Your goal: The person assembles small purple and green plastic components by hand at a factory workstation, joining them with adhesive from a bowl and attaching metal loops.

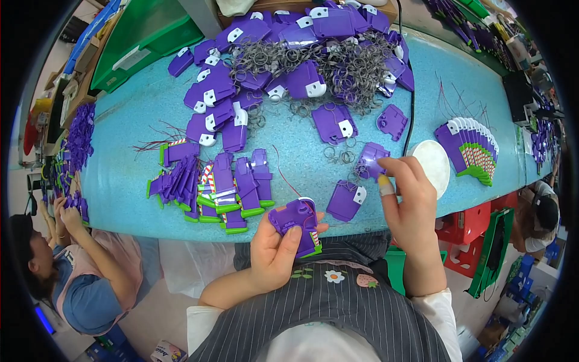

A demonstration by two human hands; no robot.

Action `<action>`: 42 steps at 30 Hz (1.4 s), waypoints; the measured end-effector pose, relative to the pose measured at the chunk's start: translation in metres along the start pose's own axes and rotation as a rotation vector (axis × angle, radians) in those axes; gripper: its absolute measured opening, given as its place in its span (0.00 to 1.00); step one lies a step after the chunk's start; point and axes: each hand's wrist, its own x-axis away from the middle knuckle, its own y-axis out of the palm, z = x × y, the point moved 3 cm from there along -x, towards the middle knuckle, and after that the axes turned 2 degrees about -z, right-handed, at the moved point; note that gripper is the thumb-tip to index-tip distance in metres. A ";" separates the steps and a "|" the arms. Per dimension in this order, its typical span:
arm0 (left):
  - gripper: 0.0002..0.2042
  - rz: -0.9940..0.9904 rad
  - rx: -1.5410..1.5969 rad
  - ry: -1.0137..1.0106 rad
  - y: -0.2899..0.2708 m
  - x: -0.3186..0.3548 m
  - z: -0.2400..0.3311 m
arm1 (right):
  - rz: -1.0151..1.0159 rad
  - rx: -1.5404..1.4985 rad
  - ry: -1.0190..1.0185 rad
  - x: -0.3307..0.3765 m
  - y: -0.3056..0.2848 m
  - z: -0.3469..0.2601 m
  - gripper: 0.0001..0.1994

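My left hand is closed round a purple plastic shell with a white corner and a green-edged striped lower part. Its hollow inside faces up, and a thin red wire rises from it. My right hand hangs over the table's near right part, thumb and forefinger curled toward each other, with a wrap on the thumb. Anything between those fingertips is too small to make out. Right by them lie a smaller purple piece and a few dark wire rings. Another purple shell rests just nearer.
Purple shells and a tangled heap of dark rings fill the far side. Striped, green-edged pieces lie left; a fanned stack and white round disc lie right. A black cable crosses the table. Another person works at left.
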 end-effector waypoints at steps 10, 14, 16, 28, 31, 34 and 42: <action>0.15 0.000 0.008 -0.055 -0.001 -0.007 -0.001 | -0.279 0.312 -0.181 -0.021 0.027 -0.002 0.16; 0.15 0.111 -0.053 -0.019 -0.008 -0.006 0.000 | 0.092 -0.161 -0.144 -0.022 -0.005 -0.002 0.11; 0.15 0.171 -0.054 -0.003 -0.004 -0.010 0.001 | 0.117 -0.352 -0.074 -0.019 0.000 0.010 0.10; 0.15 0.100 0.020 0.079 0.013 -0.087 0.012 | -0.082 -0.667 -0.017 -0.018 0.029 0.014 0.09; 0.13 0.116 -0.038 0.074 0.011 -0.088 0.021 | -0.131 -0.632 -0.037 -0.022 0.024 0.016 0.09; 0.11 0.148 -0.066 0.126 0.004 -0.085 0.032 | -0.080 -1.081 0.026 -0.032 0.029 0.026 0.07; 0.13 0.300 -0.022 0.170 -0.004 -0.094 0.045 | 0.191 -0.247 0.013 -0.014 -0.025 0.021 0.07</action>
